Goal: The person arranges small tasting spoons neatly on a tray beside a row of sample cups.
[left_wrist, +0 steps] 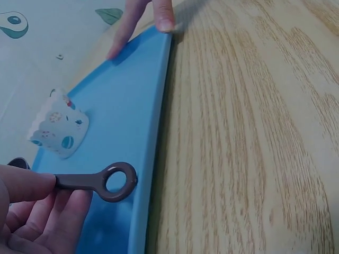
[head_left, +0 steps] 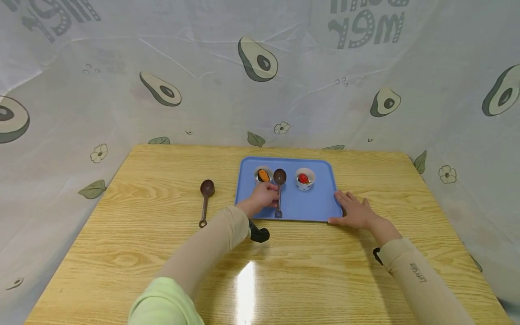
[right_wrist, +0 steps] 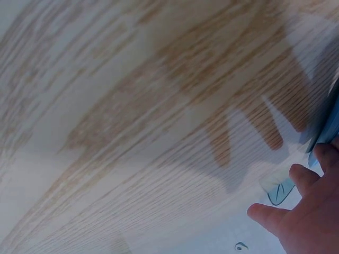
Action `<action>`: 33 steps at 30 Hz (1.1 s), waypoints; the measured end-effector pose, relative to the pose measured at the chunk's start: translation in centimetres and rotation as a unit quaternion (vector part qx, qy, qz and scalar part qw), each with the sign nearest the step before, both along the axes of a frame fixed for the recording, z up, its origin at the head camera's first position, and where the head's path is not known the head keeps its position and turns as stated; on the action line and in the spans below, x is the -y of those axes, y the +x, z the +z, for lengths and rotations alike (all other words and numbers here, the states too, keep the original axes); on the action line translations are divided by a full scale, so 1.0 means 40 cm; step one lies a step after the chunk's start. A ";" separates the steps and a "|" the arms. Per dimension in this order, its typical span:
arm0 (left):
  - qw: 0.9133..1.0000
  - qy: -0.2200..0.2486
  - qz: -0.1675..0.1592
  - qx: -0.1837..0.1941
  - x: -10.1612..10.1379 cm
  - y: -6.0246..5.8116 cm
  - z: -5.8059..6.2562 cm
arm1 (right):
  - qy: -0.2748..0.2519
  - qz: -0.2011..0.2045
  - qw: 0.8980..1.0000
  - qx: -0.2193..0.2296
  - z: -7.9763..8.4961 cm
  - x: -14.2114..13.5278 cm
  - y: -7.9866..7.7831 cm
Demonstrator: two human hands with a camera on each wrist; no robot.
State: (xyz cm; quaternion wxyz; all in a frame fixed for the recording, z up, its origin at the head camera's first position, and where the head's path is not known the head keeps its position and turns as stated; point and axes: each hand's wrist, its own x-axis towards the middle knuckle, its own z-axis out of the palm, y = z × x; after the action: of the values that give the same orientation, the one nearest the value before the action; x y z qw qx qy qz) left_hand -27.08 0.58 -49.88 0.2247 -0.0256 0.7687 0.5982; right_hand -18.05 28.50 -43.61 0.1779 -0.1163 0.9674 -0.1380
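Note:
My left hand [head_left: 263, 197] pinches the handle of a brown spoon [head_left: 279, 177] between thumb and fingers, over the blue tray [head_left: 308, 205]. The spoon's bowl points to the back; its ring-shaped handle end [left_wrist: 117, 182] lies close over the tray's front rim in the left wrist view. A small patterned cup [head_left: 256, 173] holding an orange and dark piece [head_left: 263, 176] stands left of the spoon. To its right stands another cup [head_left: 304, 186] with a red piece [head_left: 303, 178] inside. With spread fingers, my right hand [head_left: 355, 213] rests against the tray's front right corner.
A second brown spoon [head_left: 207, 188] lies on the wooden table [head_left: 142, 189], left of the tray. Behind the table hangs a pale cloth [head_left: 211, 104] with printed avocados, and it drapes along both sides too.

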 end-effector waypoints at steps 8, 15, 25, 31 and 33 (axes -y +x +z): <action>0.999 -0.020 0.027 0.019 -0.011 0.101 0.146 | -0.003 0.004 1.000 -0.001 -0.002 0.003 0.003; 0.999 -0.021 0.039 0.022 -0.013 0.092 0.123 | -0.004 0.002 1.000 0.000 -0.001 0.003 0.005; 0.999 -0.014 0.027 -0.014 -0.013 0.021 -0.005 | -0.006 -0.001 1.000 0.002 -0.005 0.000 0.002; 0.998 -0.040 0.025 -0.029 -0.035 -0.101 -0.238 | -0.006 -0.003 1.000 0.002 -0.009 -0.004 -0.001; 0.998 -0.045 0.027 -0.044 -0.041 -0.154 -0.341 | -0.006 -0.003 1.000 0.002 -0.010 -0.005 -0.001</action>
State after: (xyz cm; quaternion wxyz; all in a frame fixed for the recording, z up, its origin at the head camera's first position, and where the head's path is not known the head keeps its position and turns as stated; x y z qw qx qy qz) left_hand -33.25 2.21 -63.54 0.1733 -0.0297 0.8031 0.5693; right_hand -18.10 28.70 -44.01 0.1782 -0.1141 0.9666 -0.1445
